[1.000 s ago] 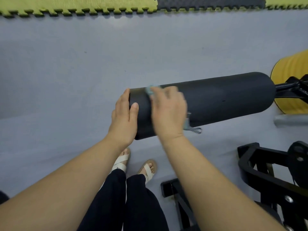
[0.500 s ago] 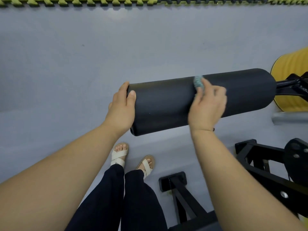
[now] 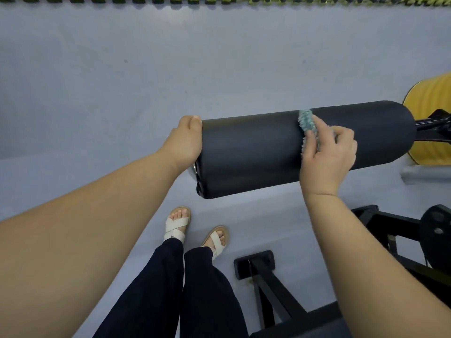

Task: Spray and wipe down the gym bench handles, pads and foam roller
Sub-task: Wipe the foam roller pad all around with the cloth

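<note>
Seen from the head camera, the black cylindrical foam roller (image 3: pixel 256 152) juts level from the black metal bench frame (image 3: pixel 434 125) above the grey floor (image 3: pixel 146 69). The left hand (image 3: pixel 185 140) clasps its free end, and the right hand (image 3: pixel 327 154) clutches a teal fluffy microfibre cloth (image 3: pixel 308 123) against its top near the frame. The padding looks soft, light and grippy and may spin, so bracing the free end seems wise; no writing is readable.

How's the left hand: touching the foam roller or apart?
Touching. The head view shows the left hand against the free end of the foam roller, no gap.
</note>
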A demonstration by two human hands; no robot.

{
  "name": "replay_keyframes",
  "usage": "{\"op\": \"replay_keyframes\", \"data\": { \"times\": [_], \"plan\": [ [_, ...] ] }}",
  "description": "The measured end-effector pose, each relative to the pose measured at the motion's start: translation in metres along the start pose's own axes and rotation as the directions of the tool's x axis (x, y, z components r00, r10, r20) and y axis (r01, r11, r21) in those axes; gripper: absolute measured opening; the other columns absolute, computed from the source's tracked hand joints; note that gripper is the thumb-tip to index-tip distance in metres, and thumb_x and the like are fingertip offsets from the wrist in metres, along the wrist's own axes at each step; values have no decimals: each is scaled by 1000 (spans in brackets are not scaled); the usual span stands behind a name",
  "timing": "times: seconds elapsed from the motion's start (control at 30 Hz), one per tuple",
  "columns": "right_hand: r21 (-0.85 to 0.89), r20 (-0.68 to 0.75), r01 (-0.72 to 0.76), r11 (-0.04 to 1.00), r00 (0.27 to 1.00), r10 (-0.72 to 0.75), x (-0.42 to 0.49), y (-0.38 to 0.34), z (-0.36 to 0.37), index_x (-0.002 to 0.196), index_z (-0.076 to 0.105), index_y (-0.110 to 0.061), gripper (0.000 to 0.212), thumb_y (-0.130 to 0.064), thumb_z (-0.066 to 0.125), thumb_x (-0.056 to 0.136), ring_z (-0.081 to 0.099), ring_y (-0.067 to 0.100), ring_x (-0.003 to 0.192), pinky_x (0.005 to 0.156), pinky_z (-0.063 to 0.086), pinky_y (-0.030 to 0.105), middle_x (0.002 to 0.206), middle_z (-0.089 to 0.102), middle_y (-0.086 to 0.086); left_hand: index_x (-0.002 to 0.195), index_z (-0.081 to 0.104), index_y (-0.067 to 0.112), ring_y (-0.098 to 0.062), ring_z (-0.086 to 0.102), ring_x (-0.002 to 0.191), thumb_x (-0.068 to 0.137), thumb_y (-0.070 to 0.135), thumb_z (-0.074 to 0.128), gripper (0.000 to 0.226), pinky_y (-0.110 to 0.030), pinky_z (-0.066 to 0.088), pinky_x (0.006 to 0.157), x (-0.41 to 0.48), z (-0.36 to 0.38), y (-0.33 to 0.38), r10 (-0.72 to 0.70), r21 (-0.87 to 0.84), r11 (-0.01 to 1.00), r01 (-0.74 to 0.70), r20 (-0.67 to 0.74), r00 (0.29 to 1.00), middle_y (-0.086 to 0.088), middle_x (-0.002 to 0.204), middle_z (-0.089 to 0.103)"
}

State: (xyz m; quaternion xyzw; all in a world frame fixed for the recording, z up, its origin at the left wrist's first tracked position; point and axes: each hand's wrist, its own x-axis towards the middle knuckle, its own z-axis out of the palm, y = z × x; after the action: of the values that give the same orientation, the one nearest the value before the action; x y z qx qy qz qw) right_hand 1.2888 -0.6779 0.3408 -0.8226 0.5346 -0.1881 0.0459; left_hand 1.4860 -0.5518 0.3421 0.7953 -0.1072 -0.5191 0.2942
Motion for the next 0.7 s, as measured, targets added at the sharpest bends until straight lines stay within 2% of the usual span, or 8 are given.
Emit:
{"op": "replay_keyframes", "data": {
  "times": [0.07, 0.1, 0.27, 0.37, 0.43, 0.53, 0.6, 0.7],
  "plan": [
    [16, -36, -138, 990, 990, 139, -3, -19, 6, 109, 70, -20, 26, -21, 55, 87, 52, 38, 76, 67, 34, 34, 97, 58, 17, 137, 34, 24, -26, 41, 121, 100, 41, 16, 44, -34, 29, 99, -1, 2, -2, 20, -28, 999, -20, -23, 1000, -7, 136, 42],
    [19, -48, -119, 993, 992, 120, -8, -38, 10, 105, 71, -19, 24, -19, 56, 86, 53, 37, 72, 63, 35, 33, 95, 59, 16, 137, 34, 24, -25, 40, 120, 101, 41, 16, 44, -32, 28, 96, -2, 4, -3, 35, -38, 999, -36, -38, 999, -7, 136, 41],
    [110, 70, 302, 947, 948, -310, -55, -123, 15, 98, 73, -24, 24, -23, 55, 83, 50, 27, 62, 57, 31, 30, 87, 62, 8, 141, 29, 29, -19, 41, 125, 101, 39, 20, 43, -27, 30, 100, -6, 13, -20, 154, -51, 986, -161, -113, 982, 0, 144, 36],
    [112, 73, 457, 882, 882, -466, -46, -92, 8, 100, 73, -25, 21, -22, 60, 84, 51, 27, 61, 56, 32, 30, 87, 64, 8, 144, 25, 28, -17, 34, 132, 101, 35, 22, 44, -28, 27, 105, -16, 17, -29, 258, 22, 966, -258, -146, 955, 0, 147, 32],
    [10, 59, 402, 915, 914, -402, -25, -49, 5, 101, 73, -24, 22, -22, 60, 84, 52, 30, 60, 55, 35, 31, 87, 63, 12, 146, 22, 27, -16, 29, 134, 101, 32, 24, 45, -26, 23, 106, -26, 20, -33, 324, 70, 946, -317, -166, 931, 2, 149, 28],
    [-115, 30, 70, 991, 997, -67, 4, 1, -4, 112, 68, -25, 28, -25, 54, 88, 54, 36, 73, 65, 35, 36, 96, 60, 15, 147, 19, 26, -13, 24, 137, 100, 29, 29, 48, -20, 19, 105, -39, 28, -40, 401, 126, 915, -383, -189, 896, 6, 153, 20],
    [-137, 71, -116, 984, 989, 127, 15, 6, -8, 119, 64, -26, 30, -26, 50, 92, 53, 36, 86, 74, 30, 36, 106, 56, 14, 147, 19, 25, -13, 22, 139, 99, 30, 32, 49, -19, 18, 104, -46, 33, -47, 442, 158, 895, -416, -199, 875, 5, 155, 17],
    [-174, 130, -91, 980, 985, 115, 10, -37, 2, 116, 64, -28, 27, -30, 48, 94, 54, 36, 87, 71, 34, 38, 106, 56, 12, 146, 21, 24, -7, 20, 138, 90, 46, 29, 60, -17, 19, 102, -49, 38, -53, 483, 187, 873, -451, -199, 853, 4, 155, 16]
  ]
}}
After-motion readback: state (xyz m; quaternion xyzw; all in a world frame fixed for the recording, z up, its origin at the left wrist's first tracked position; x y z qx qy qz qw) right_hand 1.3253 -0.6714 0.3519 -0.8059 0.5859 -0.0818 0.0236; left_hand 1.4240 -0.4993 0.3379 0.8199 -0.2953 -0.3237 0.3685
